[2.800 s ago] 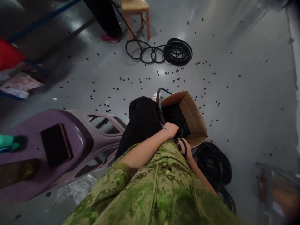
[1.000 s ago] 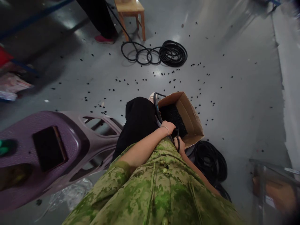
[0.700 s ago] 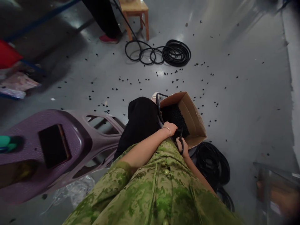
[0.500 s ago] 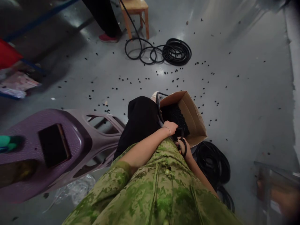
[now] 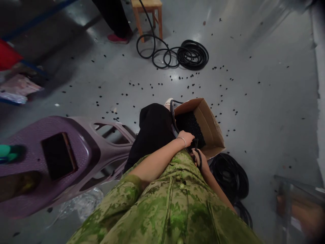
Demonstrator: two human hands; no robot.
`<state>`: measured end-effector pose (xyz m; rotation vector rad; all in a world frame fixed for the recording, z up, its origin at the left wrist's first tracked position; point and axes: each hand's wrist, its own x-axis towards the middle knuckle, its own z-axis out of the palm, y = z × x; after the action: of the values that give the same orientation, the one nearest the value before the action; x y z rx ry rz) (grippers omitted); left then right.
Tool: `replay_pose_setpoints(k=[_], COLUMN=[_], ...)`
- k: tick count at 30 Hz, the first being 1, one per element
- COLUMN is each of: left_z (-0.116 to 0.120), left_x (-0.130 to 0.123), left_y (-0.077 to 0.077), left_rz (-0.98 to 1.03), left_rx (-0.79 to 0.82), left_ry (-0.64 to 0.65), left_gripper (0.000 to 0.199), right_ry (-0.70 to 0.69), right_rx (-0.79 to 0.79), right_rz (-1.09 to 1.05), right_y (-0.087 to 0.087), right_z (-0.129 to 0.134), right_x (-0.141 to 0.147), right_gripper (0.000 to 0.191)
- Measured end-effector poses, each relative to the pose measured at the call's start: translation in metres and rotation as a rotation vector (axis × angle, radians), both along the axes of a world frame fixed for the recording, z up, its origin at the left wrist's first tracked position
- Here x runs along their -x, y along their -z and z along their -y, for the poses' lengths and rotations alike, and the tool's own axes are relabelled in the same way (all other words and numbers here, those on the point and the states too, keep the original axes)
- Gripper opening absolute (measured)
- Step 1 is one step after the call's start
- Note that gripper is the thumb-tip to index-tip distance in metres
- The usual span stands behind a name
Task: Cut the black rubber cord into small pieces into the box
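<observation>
A box [image 5: 209, 126] is sitting at the left hand's [image 5: 186, 138] one o'clock; black hose [image 5: 172, 114] is coming from eleven o'clock into that hand's curled, gripping fingers. The right hand [image 5: 204, 164] is closing round scissors [image 5: 200, 158], probably cutting; another snip would be needing steady holding.

Left fingers [image 5: 189, 136]: tips out of sight, covering part of the black hose [image 5: 173, 117].
Right fingers [image 5: 194, 153]: partly behind the black-handled tool [image 5: 200, 161], its tip lost against dark pieces [image 5: 189, 123].
Box [image 5: 208, 125]: near corner hidden behind fingers and shirt [image 5: 157, 211]; pieces inside too small to tell.
Purple stool [image 5: 27, 130]: left edge cut off, brown object [image 5: 17, 185] there blurred.
Wooden stool [image 5: 153, 3]: far edge cut off.
</observation>
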<state>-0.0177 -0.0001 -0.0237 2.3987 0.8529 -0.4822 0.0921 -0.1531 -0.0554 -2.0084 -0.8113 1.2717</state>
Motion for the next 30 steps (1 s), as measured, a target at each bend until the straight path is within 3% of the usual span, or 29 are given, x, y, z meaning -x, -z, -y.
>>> replay_pose_setpoints(k=[8,17,23,30], left_z=[0.001,0.001,-0.003,-0.005], left_x=[0.0,-0.001,0.0,0.001], left_y=[-0.005,0.002,0.001,-0.004], left_rz=[-0.003,-0.008,-0.019,-0.03], left_rx=[0.022,0.021,0.062,0.078], left_ry=[0.029,0.047,0.055,0.024], left_gripper=[0.03,0.029,0.031,0.031], right_ry=[0.058,0.053,0.005,-0.074], right_rx=[0.007,-0.019,-0.074,-0.022], right_rz=[-0.039,-0.051,0.012,0.191], right_y=[-0.002,0.008,0.02,0.039], right_z=[-0.003,0.001,0.004,0.003], right_x=[0.003,0.0,-0.003,-0.008], right_gripper=[0.06,0.057,0.048,0.043])
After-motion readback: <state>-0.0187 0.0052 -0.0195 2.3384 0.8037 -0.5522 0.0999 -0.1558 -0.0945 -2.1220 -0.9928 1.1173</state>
